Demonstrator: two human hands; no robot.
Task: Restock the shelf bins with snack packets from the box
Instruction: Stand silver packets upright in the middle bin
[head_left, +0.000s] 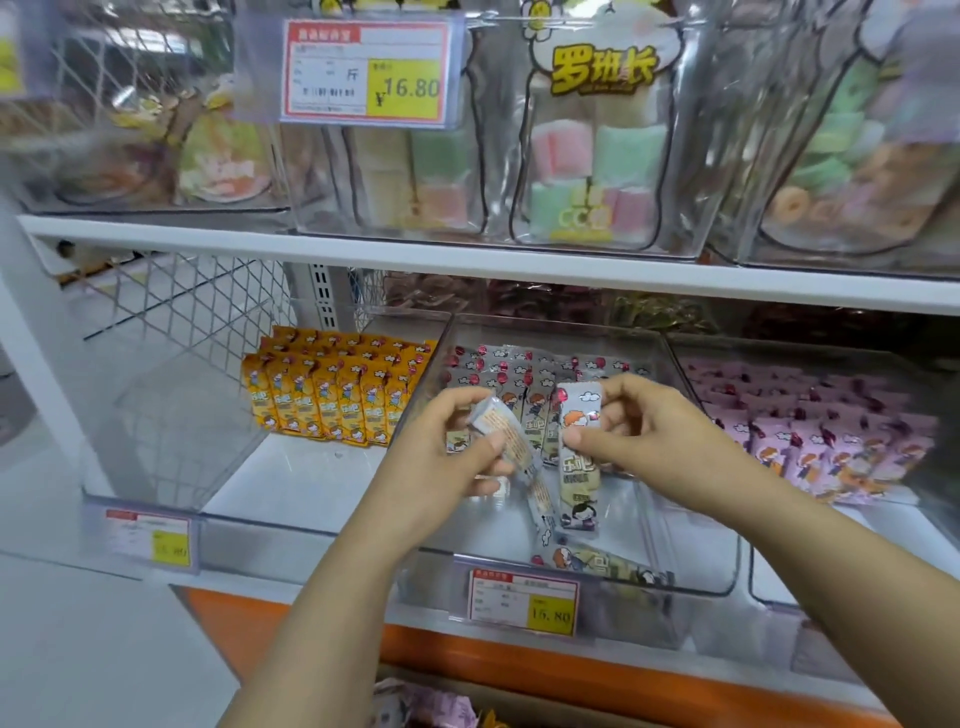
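Over the middle bin (701, 571): the left hand (457, 447) and right hand (639, 421) were close together but apart, each clamped on one packet.
Left hand: fingers and thumb curled round the tilted packet (511, 441).
Right hand: thumb and fingers pinched the top part of the upright packet (577, 457).
Tilted packet: long axis ran from upper left to lower right, its printed back toward the camera.
Upright packet: long axis near vertical, cartoon face toward the camera, lower end hanging into the bin.
Loose packet (602, 564): lay flat at the bin's front, long axis left to right.
Standing packets (519, 374): grey-white rows filled the back of the bin behind the hands.
Neighbours: orange packets (332, 395) in the left bin, pink packets (831, 441) in the right bin.
In the way: the bin's clear front wall carried a price tag (523, 600); the upper shelf (467, 260) overhung the bins.
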